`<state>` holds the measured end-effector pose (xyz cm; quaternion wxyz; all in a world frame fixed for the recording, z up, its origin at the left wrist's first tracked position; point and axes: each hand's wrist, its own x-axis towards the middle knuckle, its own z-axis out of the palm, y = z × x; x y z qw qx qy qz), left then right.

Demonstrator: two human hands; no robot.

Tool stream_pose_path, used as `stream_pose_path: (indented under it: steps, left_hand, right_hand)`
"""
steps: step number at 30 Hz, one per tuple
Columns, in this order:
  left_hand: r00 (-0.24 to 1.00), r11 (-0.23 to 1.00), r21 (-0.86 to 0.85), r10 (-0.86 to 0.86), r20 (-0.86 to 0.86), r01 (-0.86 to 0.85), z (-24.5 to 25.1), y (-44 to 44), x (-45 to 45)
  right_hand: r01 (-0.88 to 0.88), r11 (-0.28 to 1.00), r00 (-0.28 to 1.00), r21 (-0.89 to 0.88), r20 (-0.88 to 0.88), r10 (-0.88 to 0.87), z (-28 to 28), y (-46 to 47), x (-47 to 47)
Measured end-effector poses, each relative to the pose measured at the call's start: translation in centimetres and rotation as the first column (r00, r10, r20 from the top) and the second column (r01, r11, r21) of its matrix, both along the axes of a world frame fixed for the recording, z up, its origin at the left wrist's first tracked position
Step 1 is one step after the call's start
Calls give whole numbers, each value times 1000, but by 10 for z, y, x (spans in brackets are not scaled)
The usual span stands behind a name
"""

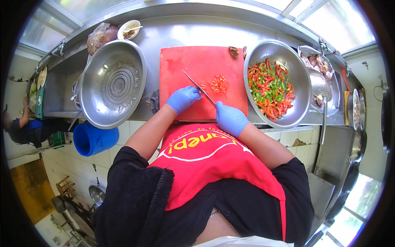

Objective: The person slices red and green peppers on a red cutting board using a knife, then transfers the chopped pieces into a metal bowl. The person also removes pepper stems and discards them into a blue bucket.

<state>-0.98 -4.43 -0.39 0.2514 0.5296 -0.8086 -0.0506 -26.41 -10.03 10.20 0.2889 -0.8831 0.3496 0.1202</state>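
Note:
My right hand (231,119), in a blue glove, grips the handle of a kitchen knife (197,86). Its blade points away and to the left over a red cutting board (182,61). My left hand (184,99), also gloved in blue, is curled beside the blade, its fingertips pressing on a piece of red pepper that they mostly hide. Just beyond the blade lies a small heap of cut red pepper strips (219,85). To the board's right, a large steel bowl (297,92) holds red and green pepper strips (271,89).
An empty steel basin (118,85) stands left of the board. Dark scraps (234,52) lie at its far right corner. Farther right, a perforated ladle (321,85) rests over a lined tray (336,95) of meat. A blue bucket (95,139) is below at left; another person (26,128) stands beyond.

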Motion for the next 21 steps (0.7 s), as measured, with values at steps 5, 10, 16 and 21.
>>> stream_pose_path:
  steps: [5, 10, 16, 21]
  left_hand:
    - [1000, 999, 37, -20, 17, 19, 2, -1, 2]
    - [1000, 1000, 4, -12, 24, 12, -1, 0, 5]
    - [999, 1000, 16, 15, 49, -16, 0, 2, 0]
    - [997, 1000, 3, -22, 68, 22, -1, 2, 5]
  right_hand:
    - [18, 1000, 990, -21, 138, -15, -52, -6, 31]
    - [27, 999, 994, -19, 104, -25, -23, -17, 38]
    - [-46, 998, 997, -40, 56, 48, -38, 3, 12]
    - [39, 997, 992, -69, 125, -30, -44, -10, 45]
